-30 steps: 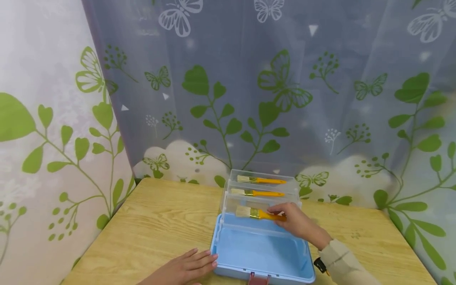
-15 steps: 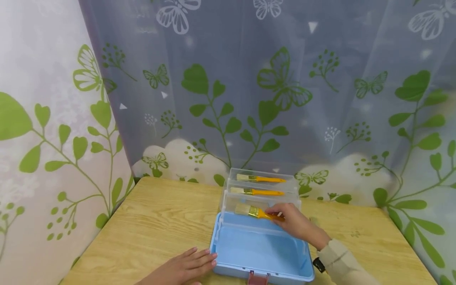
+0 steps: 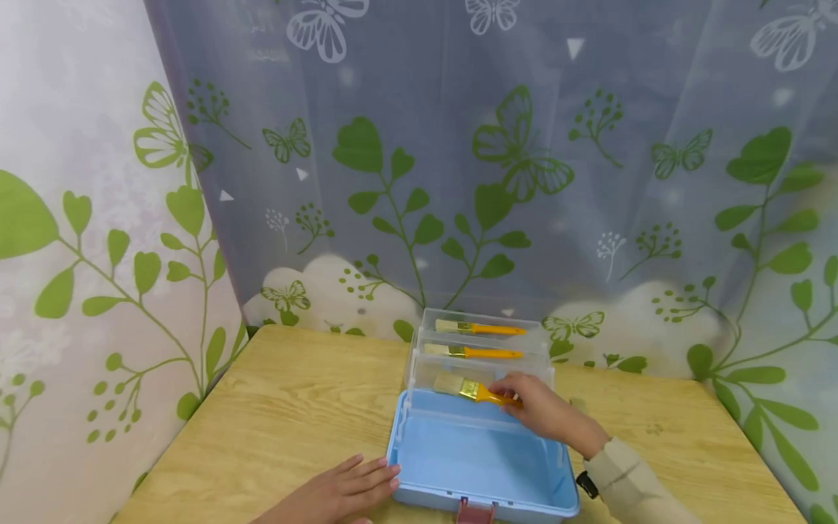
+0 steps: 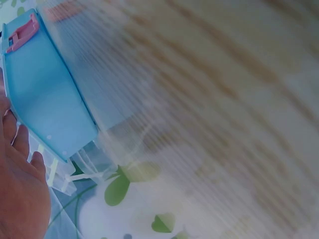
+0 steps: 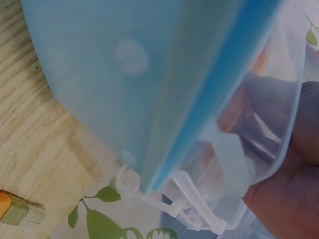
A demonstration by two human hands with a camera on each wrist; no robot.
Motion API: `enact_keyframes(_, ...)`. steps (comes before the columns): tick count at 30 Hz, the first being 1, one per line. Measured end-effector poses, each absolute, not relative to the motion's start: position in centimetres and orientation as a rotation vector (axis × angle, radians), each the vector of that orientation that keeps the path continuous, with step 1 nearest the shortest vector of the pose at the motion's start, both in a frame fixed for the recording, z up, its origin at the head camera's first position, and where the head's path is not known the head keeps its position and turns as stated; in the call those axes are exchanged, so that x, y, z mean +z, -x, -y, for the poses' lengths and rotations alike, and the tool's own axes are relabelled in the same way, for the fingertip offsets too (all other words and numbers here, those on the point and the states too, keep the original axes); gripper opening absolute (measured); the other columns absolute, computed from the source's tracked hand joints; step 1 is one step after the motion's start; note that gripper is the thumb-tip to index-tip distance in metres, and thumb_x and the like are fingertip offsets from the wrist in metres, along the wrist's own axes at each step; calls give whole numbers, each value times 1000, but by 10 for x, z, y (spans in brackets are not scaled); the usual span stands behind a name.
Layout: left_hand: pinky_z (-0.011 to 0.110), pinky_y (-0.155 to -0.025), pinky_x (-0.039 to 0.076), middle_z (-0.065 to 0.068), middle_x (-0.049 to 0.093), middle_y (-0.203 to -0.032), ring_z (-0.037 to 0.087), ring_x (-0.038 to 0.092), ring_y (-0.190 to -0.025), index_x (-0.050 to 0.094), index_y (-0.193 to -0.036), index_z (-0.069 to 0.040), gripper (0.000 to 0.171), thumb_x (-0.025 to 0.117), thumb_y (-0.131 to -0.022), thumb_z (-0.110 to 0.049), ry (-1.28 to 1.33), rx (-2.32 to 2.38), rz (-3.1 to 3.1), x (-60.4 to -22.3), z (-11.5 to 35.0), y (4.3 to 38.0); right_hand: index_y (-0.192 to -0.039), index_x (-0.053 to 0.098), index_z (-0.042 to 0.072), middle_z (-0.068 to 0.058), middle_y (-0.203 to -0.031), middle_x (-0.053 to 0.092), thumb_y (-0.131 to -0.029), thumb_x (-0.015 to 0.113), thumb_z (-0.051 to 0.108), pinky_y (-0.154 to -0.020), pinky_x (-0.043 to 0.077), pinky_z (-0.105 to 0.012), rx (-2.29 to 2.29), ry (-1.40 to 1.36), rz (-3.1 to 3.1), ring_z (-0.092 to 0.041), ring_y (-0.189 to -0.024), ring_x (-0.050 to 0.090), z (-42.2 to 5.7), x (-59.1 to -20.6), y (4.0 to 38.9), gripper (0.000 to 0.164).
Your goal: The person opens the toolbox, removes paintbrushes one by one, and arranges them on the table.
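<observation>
An open blue storage box [image 3: 478, 466] has clear stepped trays [image 3: 425, 378] raised at its back. My right hand [image 3: 543, 407] pinches the orange handle of a flat paintbrush [image 3: 468, 388] at the front tray, its pale bristles pointing left. In the right wrist view, the fingers [image 5: 274, 107] show through the clear tray wall. A second paintbrush [image 3: 492, 354] lies in the middle tray and a third paintbrush [image 3: 497, 330] in the back one. My left hand [image 3: 340, 489] lies flat, fingers straight, with the fingertips at the box's left side.
The box stands on a wood-grain table [image 3: 301, 393] against a patterned curtain [image 3: 445, 182]. A pink latch [image 3: 474, 511] is at its front. Another brush [image 5: 17, 208] lies on the table in the right wrist view. Something black [image 3: 587, 485] shows beside the right sleeve.
The brush in my right hand has tilted slightly, its handle end now lower than its bristle end in the head view. My left hand stays at the box's side.
</observation>
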State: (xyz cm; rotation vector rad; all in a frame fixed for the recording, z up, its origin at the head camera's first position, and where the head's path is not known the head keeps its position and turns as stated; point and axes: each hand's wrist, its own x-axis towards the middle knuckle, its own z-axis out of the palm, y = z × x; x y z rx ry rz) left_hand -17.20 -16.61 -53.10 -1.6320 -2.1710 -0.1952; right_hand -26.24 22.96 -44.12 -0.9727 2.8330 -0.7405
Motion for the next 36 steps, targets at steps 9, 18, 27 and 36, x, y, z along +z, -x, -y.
enact_keyframes(9, 22, -125, 0, 3, 22, -169, 11, 7, -157, 27, -162, -8, 62, 35, -111, -42, 1652, -222, 2177, -531, 166, 172, -118, 69, 4, -1, -102, 64, -93, 69, -4, -81, 56, -34, -674, 1020, -2825, -16, -92, 62, -229, -441, 259, 27)
enact_keyframes(18, 22, -125, -2, 2, 20, -170, 11, 6, -157, 25, -162, -9, 65, 33, -110, -46, 1669, -210, 2195, -532, 168, 171, -119, 69, 5, 1, -104, 64, -95, 67, -3, -82, 56, -32, -728, 1046, -2787, -15, -94, 62, -231, -446, 260, 26)
enact_keyframes(27, 22, -125, 1, 3, 21, -169, 11, 8, -157, 29, -161, -7, 62, 36, -111, -42, 1677, -268, 2174, -530, 166, 170, -121, 70, 6, -1, -103, 65, -96, 66, -2, -82, 56, -32, -822, 1090, -2783, -13, -92, 60, -233, -449, 257, 27)
enact_keyframes(36, 21, -124, -3, 2, 20, -169, 8, 3, -156, 29, -161, -8, 61, 46, -109, -34, 1658, -271, 2208, -527, 162, 170, -126, 69, 4, -1, -105, 64, -97, 64, -2, -80, 55, -30, -778, 1072, -2835, -12, -91, 57, -234, -448, 258, 30)
